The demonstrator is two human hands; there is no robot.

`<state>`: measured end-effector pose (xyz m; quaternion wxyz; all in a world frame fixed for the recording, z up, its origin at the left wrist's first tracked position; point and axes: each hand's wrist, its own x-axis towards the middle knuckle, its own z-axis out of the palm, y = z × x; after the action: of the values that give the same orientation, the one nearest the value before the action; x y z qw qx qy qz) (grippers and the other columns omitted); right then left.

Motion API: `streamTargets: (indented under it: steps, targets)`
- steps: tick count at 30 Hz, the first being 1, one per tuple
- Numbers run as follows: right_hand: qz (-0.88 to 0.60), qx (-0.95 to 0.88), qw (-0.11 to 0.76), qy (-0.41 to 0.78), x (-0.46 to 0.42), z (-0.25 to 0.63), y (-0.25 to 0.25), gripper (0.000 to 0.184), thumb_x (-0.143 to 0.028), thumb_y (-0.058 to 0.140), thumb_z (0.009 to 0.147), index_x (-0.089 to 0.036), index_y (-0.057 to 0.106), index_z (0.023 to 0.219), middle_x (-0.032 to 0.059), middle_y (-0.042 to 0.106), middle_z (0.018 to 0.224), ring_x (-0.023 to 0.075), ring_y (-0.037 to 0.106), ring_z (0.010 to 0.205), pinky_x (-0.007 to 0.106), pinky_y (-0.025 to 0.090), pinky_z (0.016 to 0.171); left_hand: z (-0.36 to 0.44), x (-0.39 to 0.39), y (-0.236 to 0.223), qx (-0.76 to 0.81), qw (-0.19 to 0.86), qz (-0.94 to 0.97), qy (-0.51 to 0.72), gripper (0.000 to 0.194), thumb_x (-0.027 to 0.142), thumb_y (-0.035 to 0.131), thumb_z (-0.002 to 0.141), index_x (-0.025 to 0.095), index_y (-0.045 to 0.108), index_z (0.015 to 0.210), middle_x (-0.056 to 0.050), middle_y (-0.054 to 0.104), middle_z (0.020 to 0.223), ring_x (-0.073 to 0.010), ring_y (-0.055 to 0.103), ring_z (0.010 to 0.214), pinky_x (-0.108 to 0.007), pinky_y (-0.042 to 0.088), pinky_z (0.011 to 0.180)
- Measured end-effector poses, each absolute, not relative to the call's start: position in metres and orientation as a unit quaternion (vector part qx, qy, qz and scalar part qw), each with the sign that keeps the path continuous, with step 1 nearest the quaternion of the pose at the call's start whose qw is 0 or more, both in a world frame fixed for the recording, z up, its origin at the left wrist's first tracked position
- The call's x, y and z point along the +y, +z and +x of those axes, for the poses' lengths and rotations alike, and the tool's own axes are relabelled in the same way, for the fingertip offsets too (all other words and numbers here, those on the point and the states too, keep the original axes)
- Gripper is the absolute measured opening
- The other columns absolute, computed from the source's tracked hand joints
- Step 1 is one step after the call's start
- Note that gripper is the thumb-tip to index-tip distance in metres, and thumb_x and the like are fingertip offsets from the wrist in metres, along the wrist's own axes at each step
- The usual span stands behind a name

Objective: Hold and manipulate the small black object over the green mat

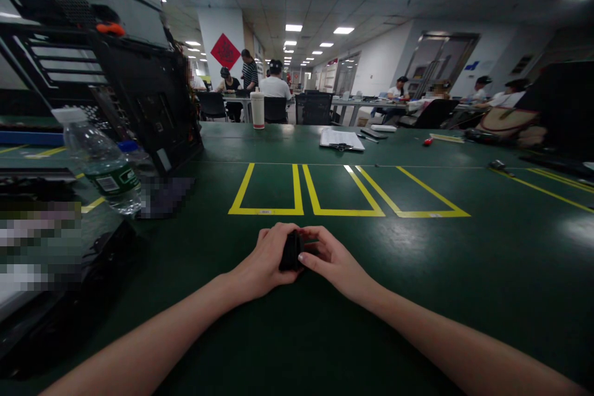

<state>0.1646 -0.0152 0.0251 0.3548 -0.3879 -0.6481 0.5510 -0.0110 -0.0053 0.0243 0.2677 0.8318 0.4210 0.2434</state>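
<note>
A small, dark, block-like object (292, 252) sits between my two hands just above or on the green table (297, 334); its kind is not clear. My left hand (266, 258) is wrapped round its left side, thumb below and fingers over the top. From the right, my right hand (335, 264) pinches its edge with thumb and fingertips. The fingers cover much of the object. Just beyond the hands, yellow tape (266, 211) marks several open-backed boxes on the tabletop.
On the left stand a black computer case (153, 105) and a clear water bottle (99, 161). Farther back are a white cup (257, 109), a clipboard with paper (341, 138) and a small red item (427, 142). People sit at tables beyond. A bag (510, 124) lies at right.
</note>
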Motion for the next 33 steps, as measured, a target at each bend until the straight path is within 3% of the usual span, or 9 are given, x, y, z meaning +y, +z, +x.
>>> streamTargets:
  steps: [10,16,26,33]
  targets:
    - [-0.349,-0.655,0.384,0.550,-0.0145,0.1653,0.0200,0.020,-0.023,0.054,0.076,-0.023,0.046,0.094,0.0010,0.048,0.103,0.0172,0.049,0.101,0.034,0.047,0.081,-0.0113,-0.0053,0.0248,0.423,0.263,0.833,0.239,0.056,0.020,0.063,0.065,0.026,0.033,0.112,-0.005,0.040,0.112,-0.0260,0.042,0.101,-0.042,0.041,0.078]
    - [-0.376,-0.651,0.362,0.551,-0.0126,0.1653,0.0183,0.031,-0.025,0.055,0.075,-0.023,0.043,0.105,0.0029,0.048,0.108,0.0179,0.048,0.104,0.037,0.043,0.087,-0.0128,-0.0056,0.0295,0.406,0.285,0.839,0.223,0.055,0.021,0.062,0.067,0.026,0.032,0.113,-0.004,0.041,0.112,-0.0251,0.041,0.101,-0.042,0.040,0.082]
    - [-0.352,-0.647,0.379,0.560,-0.0152,0.1646,0.0200,0.022,-0.024,0.054,0.076,-0.023,0.045,0.096,0.0015,0.050,0.102,0.0170,0.052,0.097,0.035,0.046,0.080,-0.0101,-0.0040,0.0212,0.429,0.268,0.827,0.244,0.057,0.019,0.065,0.063,0.026,0.034,0.111,-0.004,0.041,0.111,-0.0245,0.041,0.098,-0.040,0.041,0.078]
    - [-0.373,-0.655,0.357,0.552,-0.0166,0.1652,0.0256,0.032,-0.022,0.053,0.076,-0.022,0.043,0.106,0.0037,0.047,0.109,0.0185,0.047,0.105,0.037,0.043,0.087,-0.0109,-0.0046,0.0227,0.427,0.277,0.827,0.240,0.056,0.019,0.063,0.065,0.027,0.033,0.111,-0.004,0.041,0.112,-0.0259,0.041,0.101,-0.042,0.041,0.079]
